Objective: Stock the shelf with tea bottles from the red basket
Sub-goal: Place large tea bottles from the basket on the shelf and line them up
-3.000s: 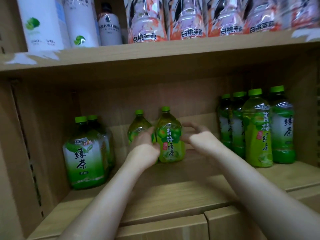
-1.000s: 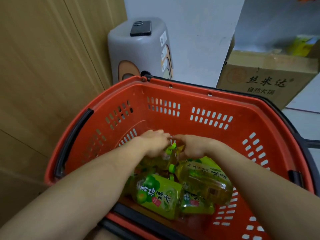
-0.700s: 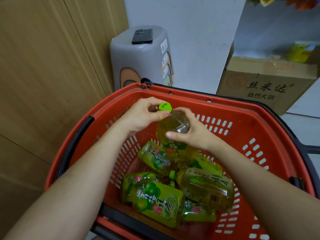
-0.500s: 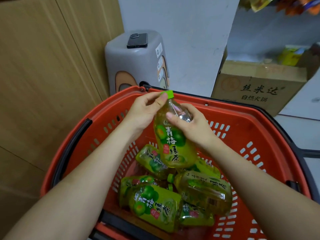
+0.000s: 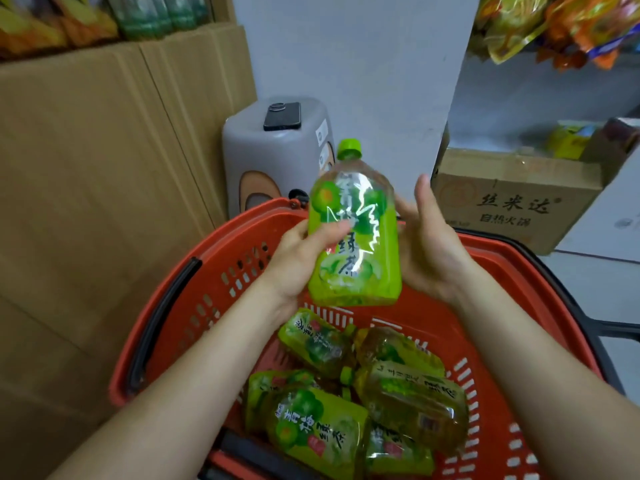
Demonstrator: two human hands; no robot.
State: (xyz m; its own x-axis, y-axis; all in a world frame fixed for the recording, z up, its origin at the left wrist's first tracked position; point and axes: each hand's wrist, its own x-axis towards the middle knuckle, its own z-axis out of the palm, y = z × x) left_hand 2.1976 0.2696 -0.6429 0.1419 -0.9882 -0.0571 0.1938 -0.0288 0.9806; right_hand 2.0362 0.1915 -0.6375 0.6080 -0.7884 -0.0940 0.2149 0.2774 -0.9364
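A green tea bottle (image 5: 360,244) with a green cap and a bright green label is held upright above the red basket (image 5: 540,306). My left hand (image 5: 298,261) grips its lower left side, thumb across the label. On the bottle's right, my right hand (image 5: 429,244) rests against it with the fingers spread. Several more tea bottles (image 5: 408,393) lie on their sides in the bottom of the basket. The shelf with standing bottles is out of view.
A wooden cabinet side (image 5: 86,209) fills the left. Behind the basket stands a grey plastic stool (image 5: 273,154) with a black phone (image 5: 282,116) on top. A cardboard box (image 5: 512,199) sits at right on the floor, with snack packets (image 5: 540,26) above it.
Earlier both hands were at the shelf, then down in the basket. They lifted one bottle out by its neck, and it now stands higher and upright, with my left hand lower on its body.
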